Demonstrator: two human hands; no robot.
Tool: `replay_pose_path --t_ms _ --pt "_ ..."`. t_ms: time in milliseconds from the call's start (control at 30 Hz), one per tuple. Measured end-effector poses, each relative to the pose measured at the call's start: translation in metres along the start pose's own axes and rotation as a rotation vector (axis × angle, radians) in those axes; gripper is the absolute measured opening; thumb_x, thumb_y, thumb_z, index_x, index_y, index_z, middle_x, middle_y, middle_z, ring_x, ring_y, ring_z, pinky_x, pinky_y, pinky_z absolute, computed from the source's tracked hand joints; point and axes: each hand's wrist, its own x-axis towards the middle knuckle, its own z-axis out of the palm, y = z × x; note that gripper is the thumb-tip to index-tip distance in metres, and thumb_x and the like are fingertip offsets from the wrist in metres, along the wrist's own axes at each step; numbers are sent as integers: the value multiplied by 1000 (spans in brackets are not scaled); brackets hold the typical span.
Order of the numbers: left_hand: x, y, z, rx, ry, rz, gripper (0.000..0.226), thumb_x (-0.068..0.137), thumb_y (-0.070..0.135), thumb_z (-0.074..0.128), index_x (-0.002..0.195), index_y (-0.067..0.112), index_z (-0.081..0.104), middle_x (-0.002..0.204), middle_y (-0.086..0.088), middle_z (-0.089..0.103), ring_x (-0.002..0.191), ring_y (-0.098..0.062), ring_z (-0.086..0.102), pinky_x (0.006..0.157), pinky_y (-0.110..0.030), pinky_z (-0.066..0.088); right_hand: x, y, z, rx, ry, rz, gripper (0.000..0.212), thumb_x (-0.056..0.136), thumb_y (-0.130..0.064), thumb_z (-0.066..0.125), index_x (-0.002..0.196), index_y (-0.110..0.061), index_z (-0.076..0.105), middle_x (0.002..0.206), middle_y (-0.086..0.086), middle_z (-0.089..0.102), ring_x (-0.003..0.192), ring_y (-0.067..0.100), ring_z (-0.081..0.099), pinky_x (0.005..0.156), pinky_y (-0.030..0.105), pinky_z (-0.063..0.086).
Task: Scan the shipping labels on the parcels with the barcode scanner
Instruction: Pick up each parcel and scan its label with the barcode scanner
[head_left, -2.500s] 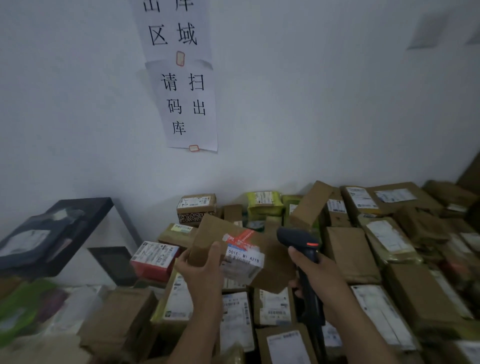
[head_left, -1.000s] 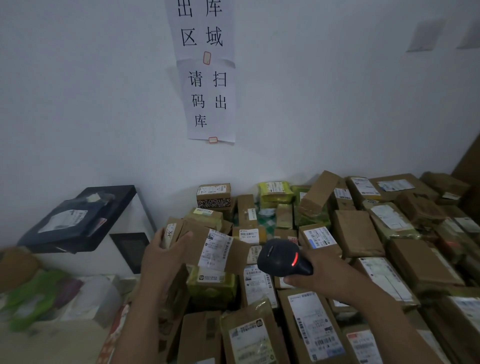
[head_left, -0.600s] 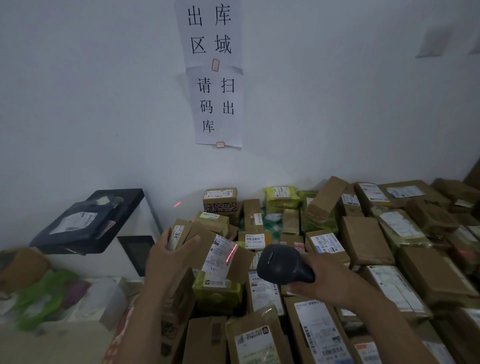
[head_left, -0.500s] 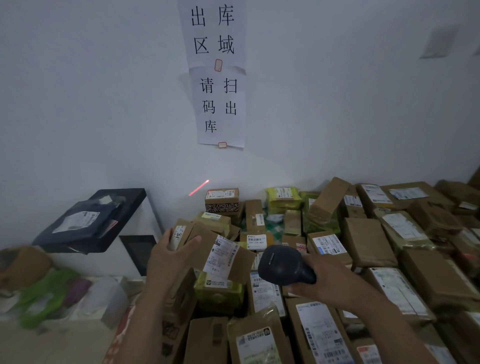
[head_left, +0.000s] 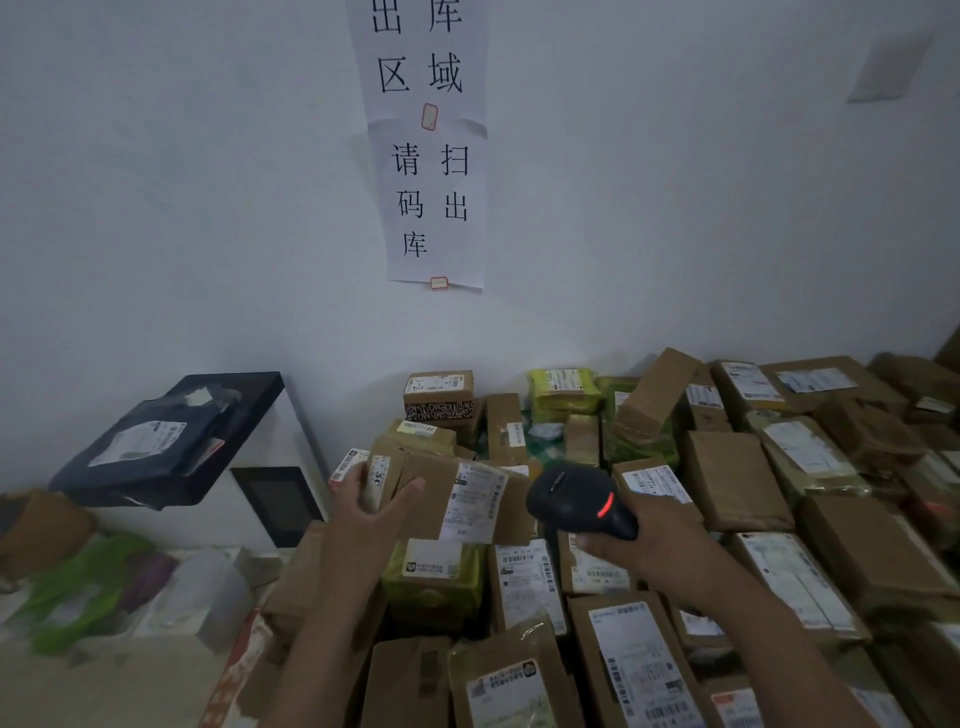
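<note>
Head view: our left hand grips a cardboard parcel. Just right of it, our right hand clasps the barcode scanner.

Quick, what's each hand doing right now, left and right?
Left hand: holding a brown parcel by its left end.
Right hand: gripping the barcode scanner.
</note>
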Motion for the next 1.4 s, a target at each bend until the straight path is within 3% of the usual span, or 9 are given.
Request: replay_pose_path --t_ms 167,400,500,733,900,1067,1167,1300,1400 --pt "-5 -3 57 -41 -94 13 75 75 40 82 136 28 42 119 7 60 105 -13 63 81 -32 59 5 24 -17 237 357 128 18 84 -37 75 79 -29 60 53 -15 64 43 -2 56 41 11 40" --pt "2 -7 146 -69 -409 -17 80 71 26 88 127 30 31 117 18 48 100 5 54 70 -14 51 4 69 -59 451 643 336 34 87 -42 68 76 -11 61 47 2 58 37 10 53 38 19 42" --pt "6 -5 185 -32 -616 -13 84 66 36 89 128 35 31 125 17 47 103 4 56 69 -10 51 6 83 -72 478 669 408 47 87 -46 68 82 1 63 60 23 58 52 24 54 48 29 41" --pt "20 -25 254 12 -715 -31 82 75 31 84 136 37 30 138 8 43 122 -11 53 93 -29 55 49 102 -79 547 499 379 43 89 -39 68 79 2 64 46 7 58 36 16 52 39 24 44" --pt "45 -42 270 142 -744 92 74 75 23 85 123 53 37 126 20 53 110 3 59 87 -20 54 111 104 -71 649 421 369 41 87 -43 70 67 -8 64 53 10 64 41 17 58 41 23 47" --pt "87 -53 264 468 -889 135 96 76 43 83 152 37 26 152 21 27 128 14 35 103 -13 38 175 111 -57 796 341 335 41 87 -45 69 78 -6 65 71 22 61 56 31 55 58 40 46" --pt "126 -63 256 638 -791 204 78 82 43 77 148 30 37 140 21 33 126 3 35 101 -9 30 206 119 -51 866 258 350 45 83 -51 70 76 -7 63 65 18 60 51 28 56 52 35 47" --pt "180 -79 268 583 -356 116 15 94 22 65 105 31 59 87 26 52 71 11 54 60 -7 40 233 138 -42 1085 190 440 42 84 -47 72 75 -7 64 60 9 64 43 19 57 43 28 50" --pt "216 -105 284 710 -239 116 14 95 28 63 101 15 67 81 7 67 59 1 57 50 -9 40 244 149 -37 1179 158 448 42 83 -47 72 84 -6 64 61 8 64 42 19 55 40 27 48"
